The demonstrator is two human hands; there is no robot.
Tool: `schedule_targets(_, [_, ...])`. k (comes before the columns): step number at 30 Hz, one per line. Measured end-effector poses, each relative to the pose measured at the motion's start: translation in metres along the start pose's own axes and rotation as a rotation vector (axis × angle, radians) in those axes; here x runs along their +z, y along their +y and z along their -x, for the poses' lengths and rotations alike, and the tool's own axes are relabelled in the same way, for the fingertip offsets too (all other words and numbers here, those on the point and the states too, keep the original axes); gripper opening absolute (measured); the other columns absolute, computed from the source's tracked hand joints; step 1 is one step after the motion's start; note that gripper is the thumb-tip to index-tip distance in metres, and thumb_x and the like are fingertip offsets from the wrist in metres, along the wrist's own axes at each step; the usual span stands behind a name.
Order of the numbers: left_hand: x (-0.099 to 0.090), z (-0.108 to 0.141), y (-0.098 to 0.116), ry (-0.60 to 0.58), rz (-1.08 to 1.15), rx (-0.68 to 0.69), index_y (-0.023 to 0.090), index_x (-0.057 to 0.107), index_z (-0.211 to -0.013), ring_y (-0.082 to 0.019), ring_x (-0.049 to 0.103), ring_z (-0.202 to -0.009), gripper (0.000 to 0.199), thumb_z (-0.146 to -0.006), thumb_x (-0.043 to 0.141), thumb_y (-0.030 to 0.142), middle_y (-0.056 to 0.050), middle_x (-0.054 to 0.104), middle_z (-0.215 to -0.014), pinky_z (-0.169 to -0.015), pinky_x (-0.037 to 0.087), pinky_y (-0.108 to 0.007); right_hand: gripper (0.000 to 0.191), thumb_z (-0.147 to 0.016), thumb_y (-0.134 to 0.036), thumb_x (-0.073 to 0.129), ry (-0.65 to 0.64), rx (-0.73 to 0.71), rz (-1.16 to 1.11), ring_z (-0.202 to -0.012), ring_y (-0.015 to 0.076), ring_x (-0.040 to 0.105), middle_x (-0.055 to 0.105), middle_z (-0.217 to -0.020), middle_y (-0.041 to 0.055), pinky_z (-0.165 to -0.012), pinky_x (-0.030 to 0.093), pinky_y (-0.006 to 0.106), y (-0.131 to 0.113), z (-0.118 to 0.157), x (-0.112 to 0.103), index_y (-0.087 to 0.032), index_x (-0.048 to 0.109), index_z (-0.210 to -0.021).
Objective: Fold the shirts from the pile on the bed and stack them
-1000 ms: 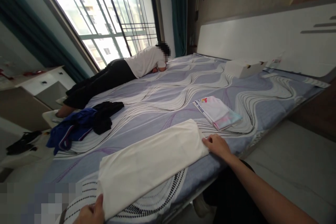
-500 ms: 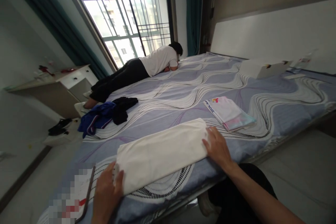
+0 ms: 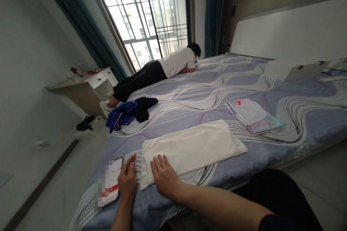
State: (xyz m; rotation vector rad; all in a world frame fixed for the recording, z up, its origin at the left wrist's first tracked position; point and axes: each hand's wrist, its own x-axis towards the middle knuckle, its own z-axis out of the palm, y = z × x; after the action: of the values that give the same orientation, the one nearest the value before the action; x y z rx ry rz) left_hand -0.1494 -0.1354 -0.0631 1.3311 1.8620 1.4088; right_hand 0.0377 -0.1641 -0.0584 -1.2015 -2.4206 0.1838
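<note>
A white cloth (image 3: 189, 148), folded into a long strip, lies flat on the patterned bedsheet (image 3: 189, 115). My right hand (image 3: 164, 177) rests palm down on the cloth's left end, fingers extended. Just left of that end is my left hand (image 3: 128, 178), fingers partly curled with a gap between thumb and fingers, holding nothing. It is beside a phone-like device (image 3: 112, 184) with a bright, partly pixelated screen. Behind the strip's right part sits a folded pink and white cloth (image 3: 253, 115) with printed lettering.
A person (image 3: 176, 61) in a white top lies across the far side of the bed. Blue and black clothes (image 3: 124, 113) are piled at the left edge. A white box (image 3: 295, 70) stands near the headboard, and a small desk (image 3: 81, 86) is beyond the bed.
My right hand has moved left from the strip's right end onto its left end. My left hand has come off the cloth. The view has shifted left.
</note>
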Motion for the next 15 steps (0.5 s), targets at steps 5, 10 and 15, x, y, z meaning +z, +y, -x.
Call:
schedule_targets(5, [0.001, -0.003, -0.005, 0.040, 0.098, -0.022, 0.016, 0.062, -0.125, -0.025, 0.059, -0.124, 0.050, -0.085, 0.053, 0.044, -0.012, 0.069, -0.126, -0.111, 0.043, -0.042, 0.045, -0.093, -0.015, 0.046, -0.010, 0.110, 0.000, -0.131, 0.0324, 0.049, 0.054, -0.137, 0.0277, -0.114, 0.031, 0.051, -0.015, -0.026, 0.007, 0.002, 0.050, -0.134])
schedule_targets(10, [0.002, -0.001, 0.006, 0.065, 0.023, -0.016, 0.019, 0.066, -0.122, -0.027, 0.059, -0.124, 0.050, -0.079, 0.057, 0.044, -0.009, 0.072, -0.120, -0.113, 0.039, -0.046, 0.027, -0.087, -0.016, 0.051, 0.083, 0.475, -0.415, -0.099, 0.0230, 0.066, 0.073, -0.107, 0.0098, -0.088, 0.048, 0.033, 0.014, -0.041, -0.049, -0.017, 0.066, -0.109])
schedule_targets(15, [0.003, 0.000, 0.007, -0.003, -0.029, 0.027, 0.019, 0.065, -0.124, -0.028, 0.059, -0.124, 0.058, -0.075, 0.057, 0.049, -0.009, 0.070, -0.124, -0.114, 0.039, -0.048, 0.025, -0.088, -0.035, 0.054, 0.574, 0.777, -0.975, -0.083, 0.0215, 0.066, 0.074, -0.084, 0.0045, -0.072, 0.049, 0.029, 0.088, -0.016, -0.109, -0.016, 0.069, -0.084])
